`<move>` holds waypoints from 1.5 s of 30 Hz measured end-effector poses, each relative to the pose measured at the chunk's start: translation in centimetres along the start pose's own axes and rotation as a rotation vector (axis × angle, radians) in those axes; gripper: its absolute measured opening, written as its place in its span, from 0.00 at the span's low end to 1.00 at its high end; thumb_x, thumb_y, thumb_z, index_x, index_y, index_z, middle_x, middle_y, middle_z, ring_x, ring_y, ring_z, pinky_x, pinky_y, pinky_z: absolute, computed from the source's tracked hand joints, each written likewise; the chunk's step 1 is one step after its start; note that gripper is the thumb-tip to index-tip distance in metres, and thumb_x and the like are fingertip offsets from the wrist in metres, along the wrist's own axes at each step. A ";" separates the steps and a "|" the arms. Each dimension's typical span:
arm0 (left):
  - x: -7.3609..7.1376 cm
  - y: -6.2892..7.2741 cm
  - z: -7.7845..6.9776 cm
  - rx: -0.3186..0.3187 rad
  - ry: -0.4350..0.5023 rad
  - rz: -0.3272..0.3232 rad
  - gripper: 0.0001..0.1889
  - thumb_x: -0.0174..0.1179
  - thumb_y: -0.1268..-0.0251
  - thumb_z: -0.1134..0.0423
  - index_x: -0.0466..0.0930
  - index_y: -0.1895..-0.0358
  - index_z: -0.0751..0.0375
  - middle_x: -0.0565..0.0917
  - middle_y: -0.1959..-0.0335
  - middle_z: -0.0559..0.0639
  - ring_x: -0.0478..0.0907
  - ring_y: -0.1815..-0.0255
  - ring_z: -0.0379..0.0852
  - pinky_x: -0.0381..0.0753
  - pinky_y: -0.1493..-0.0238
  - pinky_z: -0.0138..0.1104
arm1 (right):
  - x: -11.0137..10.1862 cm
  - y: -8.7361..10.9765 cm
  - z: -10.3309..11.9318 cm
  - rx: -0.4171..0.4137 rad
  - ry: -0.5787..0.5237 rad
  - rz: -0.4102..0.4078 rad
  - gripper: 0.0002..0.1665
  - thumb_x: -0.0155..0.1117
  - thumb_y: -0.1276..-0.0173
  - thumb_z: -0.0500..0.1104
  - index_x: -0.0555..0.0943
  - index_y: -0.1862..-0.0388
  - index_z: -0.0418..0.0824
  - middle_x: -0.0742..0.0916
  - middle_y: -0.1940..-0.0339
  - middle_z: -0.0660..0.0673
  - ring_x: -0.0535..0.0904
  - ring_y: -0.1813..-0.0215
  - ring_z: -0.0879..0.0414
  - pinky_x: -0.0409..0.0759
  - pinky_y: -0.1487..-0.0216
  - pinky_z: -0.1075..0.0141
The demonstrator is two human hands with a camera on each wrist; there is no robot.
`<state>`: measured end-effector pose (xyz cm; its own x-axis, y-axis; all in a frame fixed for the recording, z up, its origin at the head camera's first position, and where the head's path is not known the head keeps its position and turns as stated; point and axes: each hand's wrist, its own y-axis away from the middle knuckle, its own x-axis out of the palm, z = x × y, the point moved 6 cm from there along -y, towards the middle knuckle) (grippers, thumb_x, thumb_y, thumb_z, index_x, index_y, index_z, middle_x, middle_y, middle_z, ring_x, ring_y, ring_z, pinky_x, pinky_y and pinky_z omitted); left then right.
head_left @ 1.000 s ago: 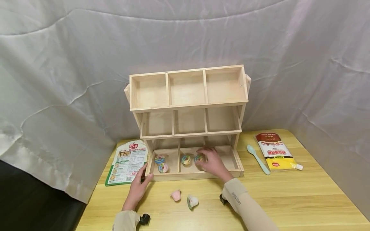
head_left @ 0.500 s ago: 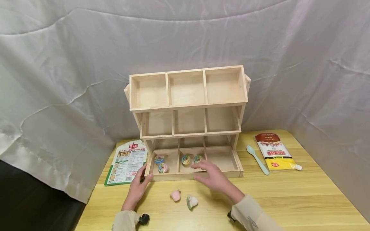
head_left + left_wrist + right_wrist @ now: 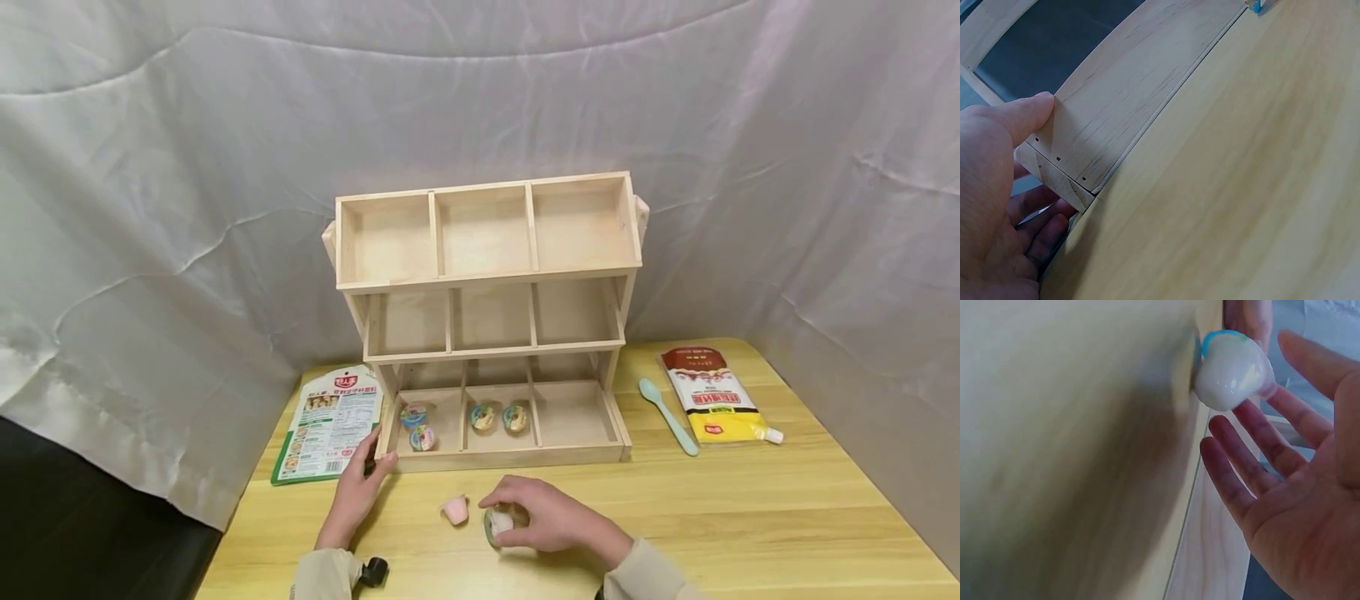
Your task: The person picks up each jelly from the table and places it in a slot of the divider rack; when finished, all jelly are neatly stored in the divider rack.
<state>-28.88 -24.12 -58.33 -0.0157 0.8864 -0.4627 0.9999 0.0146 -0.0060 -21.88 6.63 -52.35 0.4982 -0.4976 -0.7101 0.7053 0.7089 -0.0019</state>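
My right hand (image 3: 551,517) is spread around a small white jelly cup (image 3: 502,522) lying on its side on the table, its green-edged lid facing left. In the right wrist view, the thumb (image 3: 1310,359) stands apart from the cup while fingertips come right up to it. A pink jelly cup (image 3: 455,509) lies just left. My left hand (image 3: 356,492) grips the lower left corner of a three-tier wooden rack (image 3: 502,458), thumb on the front board, fingers curled behind its side. Two jelly cups (image 3: 422,437) sit in the bottom-left compartment, two more (image 3: 515,418) in the bottom-middle one.
Left of the rack lies a green-and-white seasoning packet (image 3: 330,425). A mint-green spoon (image 3: 669,417) and a red, white and yellow spouted pouch (image 3: 716,396) lie to its right. Grey curtains (image 3: 480,100) surround the wooden table (image 3: 787,517).
My right hand has left the jelly cup in the bottom-middle compartment and come down toward me, to the white cup on the table. My left hand stays on the rack's corner.
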 end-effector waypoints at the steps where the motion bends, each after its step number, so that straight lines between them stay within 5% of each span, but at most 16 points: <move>1: 0.0 0.0 0.0 0.000 0.000 -0.002 0.38 0.58 0.22 0.46 0.54 0.16 0.47 0.64 0.21 0.66 0.67 0.24 0.64 0.66 0.26 0.60 | 0.2 0.0 0.0 -0.010 -0.001 0.013 0.26 0.73 0.30 0.52 0.83 0.35 0.47 0.85 0.45 0.55 0.78 0.51 0.66 0.81 0.51 0.69; 11: 0.1 0.2 0.1 0.001 0.001 -0.008 0.38 0.58 0.22 0.45 0.55 0.16 0.48 0.64 0.21 0.67 0.67 0.25 0.65 0.67 0.27 0.60 | 1.2 -0.5 -0.4 -0.029 -0.005 -0.001 0.22 0.74 0.32 0.42 0.85 0.40 0.47 0.85 0.50 0.55 0.77 0.60 0.69 0.78 0.61 0.75; 20: 0.2 0.0 -0.1 0.020 0.015 -0.013 0.37 0.58 0.22 0.47 0.55 0.17 0.50 0.67 0.22 0.66 0.68 0.25 0.63 0.67 0.27 0.59 | 0.9 -0.7 -0.4 -0.003 -0.013 -0.027 0.21 0.74 0.32 0.43 0.85 0.41 0.47 0.84 0.53 0.58 0.76 0.61 0.68 0.78 0.61 0.74; 35: 0.1 0.1 -0.1 0.032 0.004 -0.003 0.38 0.58 0.22 0.46 0.54 0.16 0.51 0.66 0.22 0.67 0.68 0.25 0.63 0.68 0.28 0.58 | -5.5 -0.4 0.5 0.010 -0.065 -0.277 0.27 0.76 0.33 0.44 0.82 0.36 0.43 0.86 0.48 0.52 0.83 0.49 0.57 0.85 0.44 0.58; 45: 0.0 0.0 0.0 0.022 0.007 -0.004 0.37 0.58 0.21 0.48 0.55 0.16 0.51 0.66 0.22 0.67 0.67 0.24 0.63 0.68 0.28 0.59 | -6.1 -0.5 -0.6 0.016 -0.086 -0.327 0.30 0.76 0.34 0.40 0.80 0.33 0.44 0.85 0.45 0.50 0.82 0.44 0.52 0.85 0.42 0.57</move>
<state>-28.85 -24.09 -58.32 -0.0192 0.8894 -0.4566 0.9996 0.0077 -0.0270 -25.59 9.61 -48.46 0.2849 -0.7380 -0.6117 0.8420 0.4976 -0.2083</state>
